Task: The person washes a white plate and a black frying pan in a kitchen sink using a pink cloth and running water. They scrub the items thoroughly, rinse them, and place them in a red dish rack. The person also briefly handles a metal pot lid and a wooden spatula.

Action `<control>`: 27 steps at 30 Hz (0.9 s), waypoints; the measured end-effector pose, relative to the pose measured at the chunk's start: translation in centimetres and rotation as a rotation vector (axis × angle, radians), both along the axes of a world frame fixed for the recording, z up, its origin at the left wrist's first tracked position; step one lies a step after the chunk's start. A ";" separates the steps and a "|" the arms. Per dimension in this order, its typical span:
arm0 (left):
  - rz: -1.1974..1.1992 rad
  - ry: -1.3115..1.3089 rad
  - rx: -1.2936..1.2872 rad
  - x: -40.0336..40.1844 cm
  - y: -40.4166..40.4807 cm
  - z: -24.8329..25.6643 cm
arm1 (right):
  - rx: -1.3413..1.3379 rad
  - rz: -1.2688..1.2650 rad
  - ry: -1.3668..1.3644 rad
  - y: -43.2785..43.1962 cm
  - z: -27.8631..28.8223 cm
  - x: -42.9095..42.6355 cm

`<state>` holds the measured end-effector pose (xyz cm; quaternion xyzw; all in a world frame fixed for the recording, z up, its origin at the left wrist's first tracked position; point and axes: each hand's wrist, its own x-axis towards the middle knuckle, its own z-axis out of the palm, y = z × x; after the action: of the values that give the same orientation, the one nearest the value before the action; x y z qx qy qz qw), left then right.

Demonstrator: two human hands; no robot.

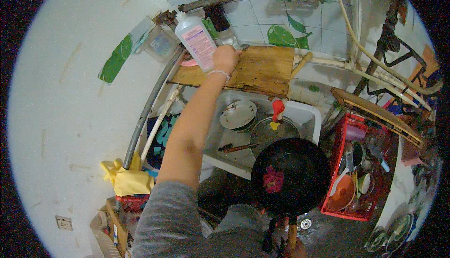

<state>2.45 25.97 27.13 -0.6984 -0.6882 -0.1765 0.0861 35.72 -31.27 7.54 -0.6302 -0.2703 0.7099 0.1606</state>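
My left hand (225, 60) reaches over a wooden board (260, 70) above the sink, next to a white plastic bottle (197, 40) with a pink label. Its fingers are curled out of sight, so I cannot tell whether they grip anything. Low in the view, my right hand (296, 249) holds the handle of a black frying pan (299, 173), which hangs over the sink's front edge. A magenta patch (273, 179) shows on the pan; what it is stays unclear. Partly behind the pan, a round metal vessel (260, 135) sits in the sink (225, 142).
A tap with a red fitting (278, 107) projects over the sink. Stacked plates (239, 114) lie inside it. To the right stands a red crate (330, 201) of dishes and utensils. Yellow gloves (132, 180) hang at left beside a grey pipe (140, 124).
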 end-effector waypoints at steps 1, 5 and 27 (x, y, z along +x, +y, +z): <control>0.012 0.012 0.007 0.0 0.2 -0.3 | 0.000 0.003 -0.006 0.0 0.1 0.0; 0.003 0.032 0.089 -0.9 1.1 -1.9 | -0.009 0.017 -0.020 0.0 0.2 0.1; -0.769 -0.849 -0.644 9.8 -24.6 -2.9 | -0.053 -0.115 0.031 -3.6 0.9 1.5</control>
<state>12.21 1.36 24.22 -0.7551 -0.3819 -0.2403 -0.4757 37.25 -34.84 8.48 -0.6377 -0.2121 0.7161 0.1887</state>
